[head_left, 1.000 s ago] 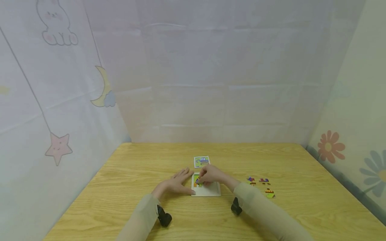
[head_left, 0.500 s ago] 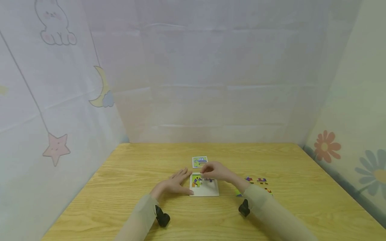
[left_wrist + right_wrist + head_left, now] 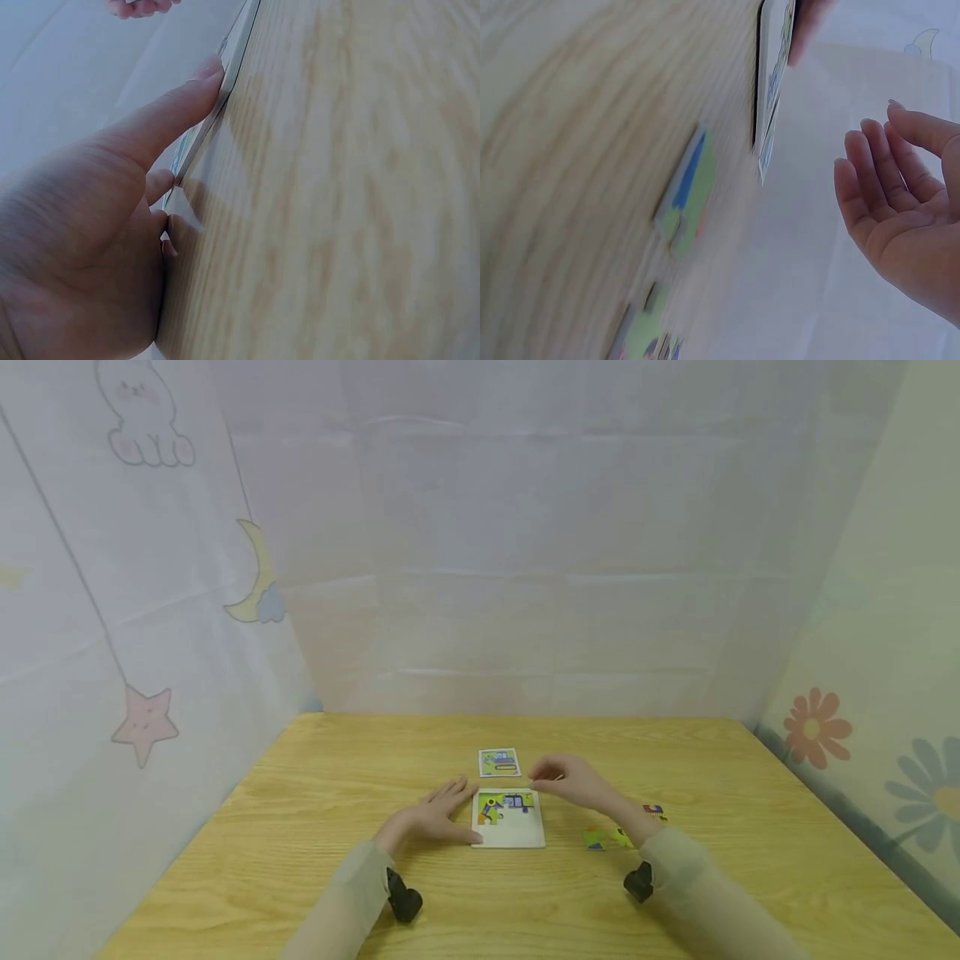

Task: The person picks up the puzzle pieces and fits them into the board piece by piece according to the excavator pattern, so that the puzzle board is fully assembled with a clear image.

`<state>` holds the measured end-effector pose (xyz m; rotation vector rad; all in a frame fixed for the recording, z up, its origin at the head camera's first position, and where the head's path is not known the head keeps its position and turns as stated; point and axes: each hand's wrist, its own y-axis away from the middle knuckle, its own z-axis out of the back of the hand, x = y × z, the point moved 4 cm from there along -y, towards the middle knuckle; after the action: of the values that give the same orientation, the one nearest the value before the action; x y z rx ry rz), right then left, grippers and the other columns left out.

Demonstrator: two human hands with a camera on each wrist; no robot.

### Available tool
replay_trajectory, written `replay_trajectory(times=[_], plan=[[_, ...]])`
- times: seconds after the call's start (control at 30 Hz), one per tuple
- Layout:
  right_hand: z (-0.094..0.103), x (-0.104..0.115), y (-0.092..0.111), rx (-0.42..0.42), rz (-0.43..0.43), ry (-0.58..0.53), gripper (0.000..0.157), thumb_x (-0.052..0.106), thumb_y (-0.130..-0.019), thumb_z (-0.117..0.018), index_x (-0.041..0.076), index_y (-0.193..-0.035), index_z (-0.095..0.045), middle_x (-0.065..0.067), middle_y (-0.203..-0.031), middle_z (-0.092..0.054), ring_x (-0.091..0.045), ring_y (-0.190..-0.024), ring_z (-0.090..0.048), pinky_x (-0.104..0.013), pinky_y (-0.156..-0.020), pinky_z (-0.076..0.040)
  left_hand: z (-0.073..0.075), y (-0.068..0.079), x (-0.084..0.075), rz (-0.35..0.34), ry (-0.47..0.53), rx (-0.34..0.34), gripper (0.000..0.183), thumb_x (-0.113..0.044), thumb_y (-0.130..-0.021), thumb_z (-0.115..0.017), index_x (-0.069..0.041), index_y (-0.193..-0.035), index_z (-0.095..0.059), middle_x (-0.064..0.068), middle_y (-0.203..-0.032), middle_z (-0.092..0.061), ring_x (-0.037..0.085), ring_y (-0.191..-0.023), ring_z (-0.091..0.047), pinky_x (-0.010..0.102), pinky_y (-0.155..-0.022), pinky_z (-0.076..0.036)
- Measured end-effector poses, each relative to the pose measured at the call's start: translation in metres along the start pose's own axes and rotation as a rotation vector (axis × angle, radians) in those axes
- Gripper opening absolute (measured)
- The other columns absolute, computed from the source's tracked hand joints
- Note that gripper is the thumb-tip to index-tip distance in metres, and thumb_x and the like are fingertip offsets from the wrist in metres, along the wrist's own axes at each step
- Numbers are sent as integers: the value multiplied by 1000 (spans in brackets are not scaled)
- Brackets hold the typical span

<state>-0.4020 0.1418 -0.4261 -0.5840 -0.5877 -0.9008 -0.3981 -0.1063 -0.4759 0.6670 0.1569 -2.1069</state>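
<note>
A white puzzle tray (image 3: 513, 837) lies on the table, with joined pieces (image 3: 492, 807) along its back and left parts showing a blue vehicle. My left hand (image 3: 432, 820) rests flat at the tray's left side, fingers spread, with the thumb on the front left corner. In the left wrist view that thumb (image 3: 180, 105) lies along the tray's edge. Just beyond the tray's back right corner, my right hand (image 3: 573, 781) hovers above the table. Its fingers are loosely bent with nothing between them, as the right wrist view shows of the hand (image 3: 907, 187).
Behind the tray lies a small picture card (image 3: 499, 762) with a similar blue vehicle. Loose puzzle pieces lie right of the tray, among them a green and blue piece (image 3: 594, 840) and a purple and red one (image 3: 654, 811); my right forearm covers others. Fabric walls surround the table.
My right hand has moved from over the tray to the right and up, uncovering the pieces along its back row. My left hand stays at the tray's left side.
</note>
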Motion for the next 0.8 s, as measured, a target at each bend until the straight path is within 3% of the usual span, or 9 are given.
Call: replay_trajectory(times=[0.23,0.8], plan=[[17,0,16,-1,-9,45,24,30,-90,-63,13,-108,-66,2,-96,-67,-12,-88,-61,-25,-76,-51,0,1,0,-14,-4,7,90,-52,-84,-62,-15,-152,-15,15,-158,-3,33,-146,0,56,-115,-9],[51,-30,52,-44,-48,92,27,32,-91,-61,13,-110,-65,1,-99,-66,-13,-90,-61,-28,-77,-52,3,2,-3,9,16,7,88,-50,-85,-61,-14,-152,-16,14,-158,-4,32,-146,-1,55,-116,-7]])
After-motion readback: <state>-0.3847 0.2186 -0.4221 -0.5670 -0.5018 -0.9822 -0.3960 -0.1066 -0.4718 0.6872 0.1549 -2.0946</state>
